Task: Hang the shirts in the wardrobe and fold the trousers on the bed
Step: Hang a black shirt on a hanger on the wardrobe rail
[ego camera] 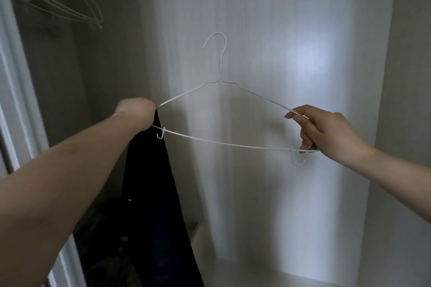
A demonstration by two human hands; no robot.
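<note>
A white wire hanger [221, 81] is held up in front of the wardrobe's pale back wall [268, 30], hook pointing up. My left hand [136, 112] grips its left end together with a dark garment [154, 193], which hangs straight down from that hand. My right hand [326, 131] pinches the hanger's right end, thumb and fingers curled round the wire. The hanger's bottom bar carries two small hooks. What kind of garment it is cannot be told.
Several bare white wire hangers [70, 7] hang at the upper left inside the wardrobe. The white door frame [14, 91] runs down the left edge. A dark heap of clothes [105, 240] lies low on the left of the wardrobe floor.
</note>
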